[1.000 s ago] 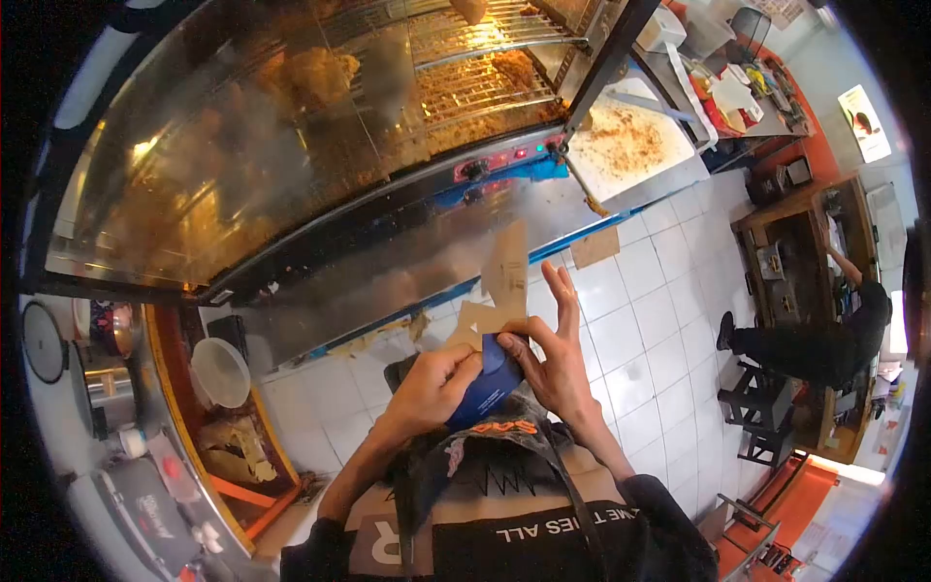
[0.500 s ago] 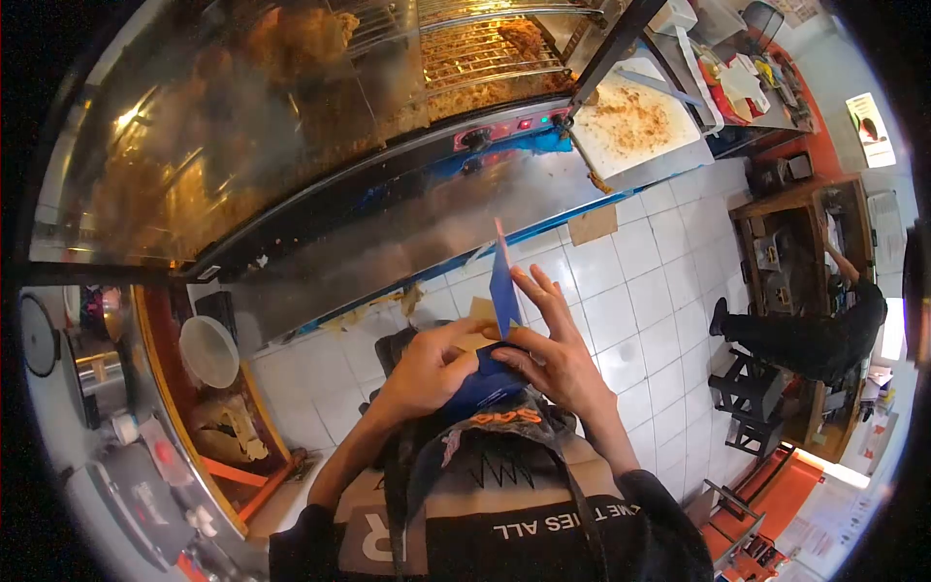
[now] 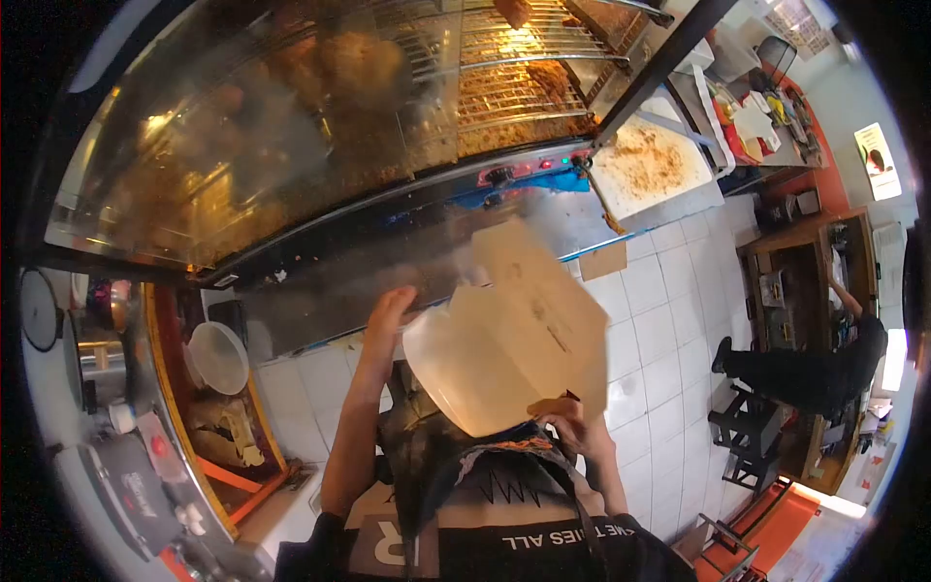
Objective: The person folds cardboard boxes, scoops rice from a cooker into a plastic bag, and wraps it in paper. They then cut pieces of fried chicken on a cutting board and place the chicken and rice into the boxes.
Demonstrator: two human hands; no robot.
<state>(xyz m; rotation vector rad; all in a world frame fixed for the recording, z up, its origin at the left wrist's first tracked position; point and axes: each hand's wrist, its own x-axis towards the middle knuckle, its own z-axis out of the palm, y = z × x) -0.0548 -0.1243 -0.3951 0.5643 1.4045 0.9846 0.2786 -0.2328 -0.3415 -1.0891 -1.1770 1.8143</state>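
Note:
A cardboard takeaway box [image 3: 543, 325], plain tan on its inside, stands unfolded in front of my apron with its flaps spread. My right hand [image 3: 574, 425] is closed on its lower right edge, thumb against the card. To the left of the box, my left hand [image 3: 391, 308] is raised with its fingers stretched out, holding nothing. It is apart from the box and in front of the steel counter [image 3: 320, 315]. The box's outer side is turned away from view.
A glass warming cabinet [image 3: 330, 116] with fried pieces on racks spans the far side. Right of it lies a crumb-covered white tray [image 3: 655, 160]. A clear plastic tub [image 3: 219, 357] sits in the left-hand shelf. A person in black [image 3: 810, 354] is by a wooden shelf at right.
The folded card with a blue outside has been opened into a wide box, tan side showing. My left hand has let go and moved left and up; my right hand has moved lower.

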